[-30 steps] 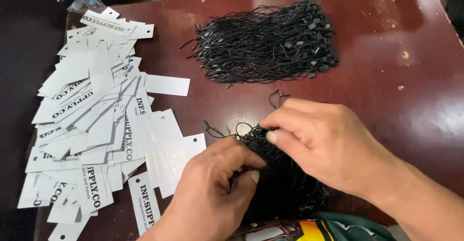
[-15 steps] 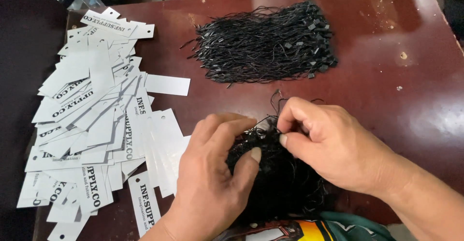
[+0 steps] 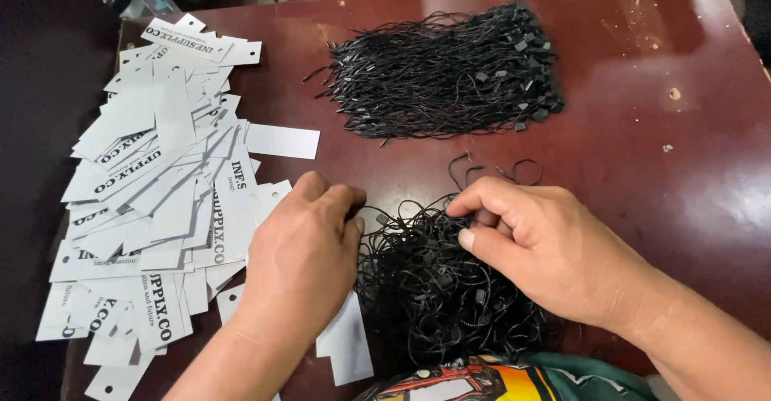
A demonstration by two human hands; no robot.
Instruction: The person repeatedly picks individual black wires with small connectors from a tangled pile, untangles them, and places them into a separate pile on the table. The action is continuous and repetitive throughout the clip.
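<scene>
Under your hands lay a loose heap of black string loops (image 3: 450, 296), thin cords tangled together with small black plastic clasps scattered through them. It sat at the near edge of the dark red table (image 3: 658, 168), just right of the spread of white paper tags (image 3: 161, 200), and a few stray loops curled out from its far side. Your left hand (image 3: 301, 256) rested palm down on the heap's left edge, fingertips pinching at a strand. Your right hand (image 3: 546, 244) lay on its upper right part, thumb and forefinger closed on a cord at the top. One white tag (image 3: 347, 345) lay partly under the heap's left side.
</scene>
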